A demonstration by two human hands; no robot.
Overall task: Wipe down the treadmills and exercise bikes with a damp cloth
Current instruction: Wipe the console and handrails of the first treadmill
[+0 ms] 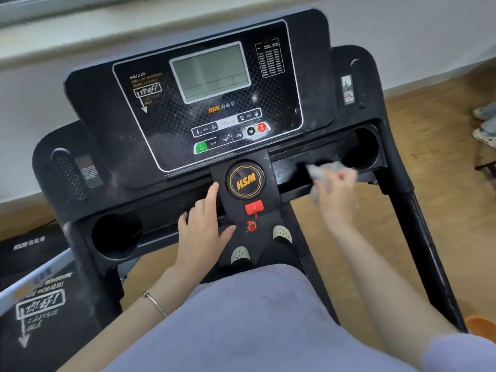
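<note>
Clenched in the right hand [336,190], a grey cloth [322,170] is pressed to the treadmill console [209,103] tray, right of the round dial [245,180]; the left hand [201,226] is laid flat, released, left of it.

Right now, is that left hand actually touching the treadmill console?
Touching. The head view shows the left hand lying flat on the treadmill console, fingers spread against the black ledge beside the red safety key.
</note>
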